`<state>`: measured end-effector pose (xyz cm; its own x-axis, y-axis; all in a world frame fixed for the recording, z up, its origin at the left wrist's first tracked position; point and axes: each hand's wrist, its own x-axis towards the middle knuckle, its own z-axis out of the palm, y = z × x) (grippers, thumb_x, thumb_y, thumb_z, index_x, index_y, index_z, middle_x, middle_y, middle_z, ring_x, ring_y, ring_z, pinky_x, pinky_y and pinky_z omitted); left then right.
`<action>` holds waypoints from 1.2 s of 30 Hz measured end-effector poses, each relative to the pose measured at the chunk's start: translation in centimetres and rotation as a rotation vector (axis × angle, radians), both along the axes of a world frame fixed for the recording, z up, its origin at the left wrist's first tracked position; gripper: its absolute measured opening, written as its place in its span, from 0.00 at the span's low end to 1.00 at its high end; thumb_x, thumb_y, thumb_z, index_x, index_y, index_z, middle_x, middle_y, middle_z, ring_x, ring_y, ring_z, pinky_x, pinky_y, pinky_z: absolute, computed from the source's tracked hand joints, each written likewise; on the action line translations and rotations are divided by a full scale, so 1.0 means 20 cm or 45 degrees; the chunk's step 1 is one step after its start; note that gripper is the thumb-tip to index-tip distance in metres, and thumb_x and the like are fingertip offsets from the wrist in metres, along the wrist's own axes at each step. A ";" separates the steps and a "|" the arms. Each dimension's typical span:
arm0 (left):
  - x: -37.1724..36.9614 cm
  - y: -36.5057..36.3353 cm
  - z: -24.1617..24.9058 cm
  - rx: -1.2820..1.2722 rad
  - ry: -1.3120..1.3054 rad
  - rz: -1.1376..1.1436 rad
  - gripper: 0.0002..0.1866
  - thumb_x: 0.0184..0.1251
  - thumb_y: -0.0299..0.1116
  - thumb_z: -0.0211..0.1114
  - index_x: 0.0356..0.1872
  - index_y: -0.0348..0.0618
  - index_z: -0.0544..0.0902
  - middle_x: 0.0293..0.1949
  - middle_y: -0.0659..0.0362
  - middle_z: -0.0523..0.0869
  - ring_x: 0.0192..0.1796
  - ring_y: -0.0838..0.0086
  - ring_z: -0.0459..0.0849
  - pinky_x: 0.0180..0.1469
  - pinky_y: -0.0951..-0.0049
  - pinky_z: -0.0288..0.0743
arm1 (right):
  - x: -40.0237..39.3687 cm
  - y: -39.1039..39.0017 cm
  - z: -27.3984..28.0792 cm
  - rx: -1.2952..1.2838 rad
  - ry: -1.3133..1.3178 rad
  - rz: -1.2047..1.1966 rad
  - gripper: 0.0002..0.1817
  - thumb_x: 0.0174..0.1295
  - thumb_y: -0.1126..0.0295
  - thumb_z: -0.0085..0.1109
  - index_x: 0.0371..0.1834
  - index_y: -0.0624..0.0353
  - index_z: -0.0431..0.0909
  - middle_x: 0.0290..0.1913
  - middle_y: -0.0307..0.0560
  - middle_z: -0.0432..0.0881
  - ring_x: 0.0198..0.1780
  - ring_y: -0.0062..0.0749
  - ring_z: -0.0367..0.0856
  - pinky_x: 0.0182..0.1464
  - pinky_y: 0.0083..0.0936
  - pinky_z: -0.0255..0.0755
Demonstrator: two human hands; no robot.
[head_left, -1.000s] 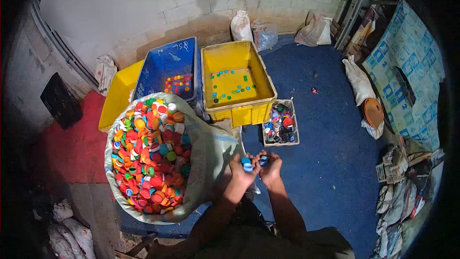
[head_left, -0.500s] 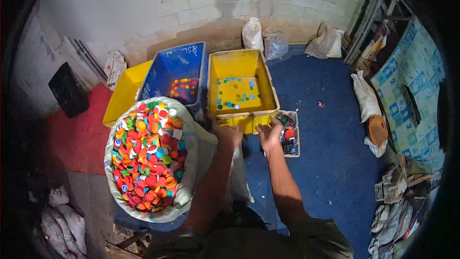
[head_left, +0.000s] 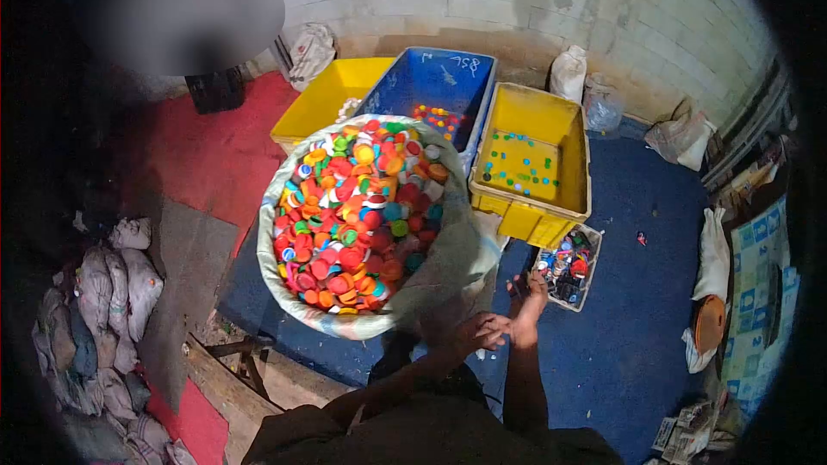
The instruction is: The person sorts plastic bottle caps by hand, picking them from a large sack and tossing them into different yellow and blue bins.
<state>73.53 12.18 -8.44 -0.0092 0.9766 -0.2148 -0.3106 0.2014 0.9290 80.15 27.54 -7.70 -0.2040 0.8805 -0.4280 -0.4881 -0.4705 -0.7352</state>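
My right hand (head_left: 528, 306) is raised before my body, with its fingers apart and nothing visible in them. Close to its wrist is my left hand (head_left: 484, 333), fingers loosely stretched toward it and holding nothing I can see; the two seem to touch. Left of both hands stands a large woven sack (head_left: 448, 280), its mouth rolled open, heaped with mixed plastic bottle caps (head_left: 353, 215). Just beyond my right hand is a small white crate (head_left: 588, 291) of dark and coloured bits. Behind it, a yellow tub (head_left: 525, 222) has scattered green and blue caps on its bottom.
A blue tub (head_left: 413, 77) with orange and red caps and another yellow tub (head_left: 314, 103) stand behind the sack. White sacks (head_left: 568, 75) lean on the block wall. Piled sacks (head_left: 112, 293) lie at left, near a wooden plank (head_left: 228, 392). Blue carpet (head_left: 633, 336) covers the floor at right.
Both hands have left the near rim of the right yellow tub and come back together near my body. The view has swung left, so the sack and tubs appear further right.
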 end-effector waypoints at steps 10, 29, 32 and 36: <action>-0.50 -0.67 0.91 0.405 0.524 0.258 0.16 0.68 0.32 0.64 0.54 0.43 0.77 0.40 0.61 0.82 0.43 0.77 0.80 0.45 0.73 0.73 | -0.38 -0.47 0.44 0.927 -0.346 -0.013 0.14 0.59 0.83 0.62 0.47 0.62 0.74 0.28 0.27 0.65 0.30 0.11 0.62 0.37 0.10 0.61; -1.48 -1.12 0.69 0.347 0.797 0.657 0.18 0.58 0.26 0.71 0.48 0.39 0.77 0.32 0.61 0.83 0.33 0.81 0.79 0.34 0.80 0.70 | -0.84 -1.24 0.88 1.502 -1.463 0.465 0.21 0.51 0.74 0.66 0.51 0.57 0.79 0.39 0.48 0.83 0.42 0.46 0.76 0.50 0.38 0.65; -1.45 -1.10 0.72 0.251 0.776 0.621 0.17 0.59 0.26 0.70 0.48 0.39 0.77 0.34 0.60 0.82 0.35 0.81 0.78 0.37 0.78 0.70 | -0.84 -1.26 0.89 1.474 -1.418 0.520 0.22 0.51 0.76 0.65 0.52 0.58 0.78 0.41 0.50 0.83 0.42 0.48 0.76 0.50 0.39 0.67; -1.41 -1.01 0.78 0.432 1.226 0.594 0.20 0.54 0.26 0.72 0.49 0.40 0.77 0.35 0.57 0.83 0.36 0.67 0.80 0.41 0.68 0.71 | -0.83 -1.28 0.87 1.438 -1.345 0.551 0.23 0.51 0.78 0.64 0.53 0.61 0.76 0.43 0.53 0.83 0.43 0.50 0.76 0.51 0.39 0.69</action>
<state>45.33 -8.10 7.20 -0.4080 0.8407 0.3560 0.5877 -0.0565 0.8071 63.54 1.87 9.77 -0.5588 0.7855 0.2660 0.4581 0.5597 -0.6906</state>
